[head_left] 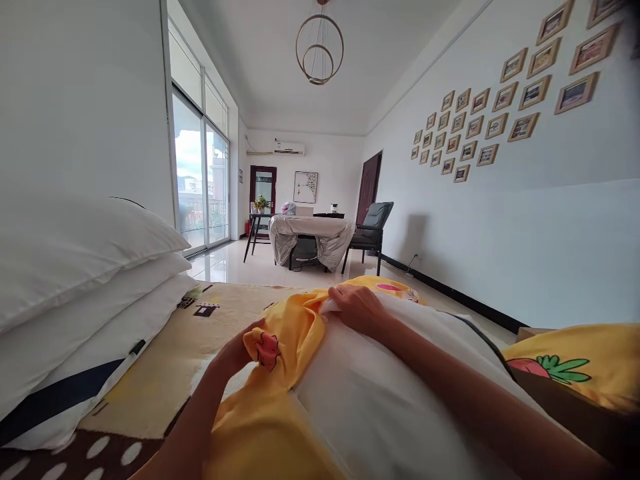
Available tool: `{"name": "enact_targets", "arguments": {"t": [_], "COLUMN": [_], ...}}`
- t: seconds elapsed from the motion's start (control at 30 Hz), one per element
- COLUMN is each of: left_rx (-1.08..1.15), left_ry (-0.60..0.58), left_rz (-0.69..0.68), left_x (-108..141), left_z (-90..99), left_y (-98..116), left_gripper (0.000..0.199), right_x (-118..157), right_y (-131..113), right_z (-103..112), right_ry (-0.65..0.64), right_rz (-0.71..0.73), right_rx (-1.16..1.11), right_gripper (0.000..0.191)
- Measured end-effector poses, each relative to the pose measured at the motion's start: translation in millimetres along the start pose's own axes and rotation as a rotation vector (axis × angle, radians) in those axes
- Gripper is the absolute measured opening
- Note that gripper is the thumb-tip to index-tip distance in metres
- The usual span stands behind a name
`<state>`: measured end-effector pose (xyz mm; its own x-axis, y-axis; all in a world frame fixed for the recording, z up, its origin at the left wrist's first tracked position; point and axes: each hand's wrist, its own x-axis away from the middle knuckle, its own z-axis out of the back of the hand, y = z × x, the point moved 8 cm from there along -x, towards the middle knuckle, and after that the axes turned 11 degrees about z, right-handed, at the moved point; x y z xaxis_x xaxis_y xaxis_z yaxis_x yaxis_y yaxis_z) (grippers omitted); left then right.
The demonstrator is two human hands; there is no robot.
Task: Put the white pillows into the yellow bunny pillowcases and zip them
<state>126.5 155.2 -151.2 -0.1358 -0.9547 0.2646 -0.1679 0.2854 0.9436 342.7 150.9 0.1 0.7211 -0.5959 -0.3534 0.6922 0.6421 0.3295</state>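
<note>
While gripping a loose, wrinkly bunch of yellow cover [300, 330] with the left hand [239, 350], also pinching its gathered edge, plus a bit of smooth white bedding [380, 387], with the right hand [357, 308]. Kinda rumpled and puffy, lying over a flat beige blanket [150, 373] with dark prints, near plump, stacked white pillows [75, 267].

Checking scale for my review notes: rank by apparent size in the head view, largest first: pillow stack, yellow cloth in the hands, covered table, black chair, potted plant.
Pillow stack and yellow cloth: both largest, but too near the camera and cut off by the frame to rank apart
Covered table
Black chair
Potted plant
</note>
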Motion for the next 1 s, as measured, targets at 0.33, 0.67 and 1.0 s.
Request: {"name": "enact_targets", "arguments": {"t": [0.33, 0.67, 1.0], "left_rx": [0.054, -0.328, -0.345], "left_ry": [0.215, 0.179, -0.158], "left_rz": [-0.485, -0.593, -0.591], "left_x": [73, 119, 103], "left_z": [23.3, 10.4, 4.4], "left_y": [48, 58, 45], "left_gripper": [0.037, 0.037, 0.055], "right_x": [23, 21, 71], "right_y": [-36, -48, -26], "right_z": [38, 24, 22], "right_ry": [0.149, -0.018, 0.337], "right_rz": [0.054, 0.206, 0.291], "right_rx": [0.189, -0.146, -0.067], "right_gripper": [0.055, 0.03, 0.037]}}
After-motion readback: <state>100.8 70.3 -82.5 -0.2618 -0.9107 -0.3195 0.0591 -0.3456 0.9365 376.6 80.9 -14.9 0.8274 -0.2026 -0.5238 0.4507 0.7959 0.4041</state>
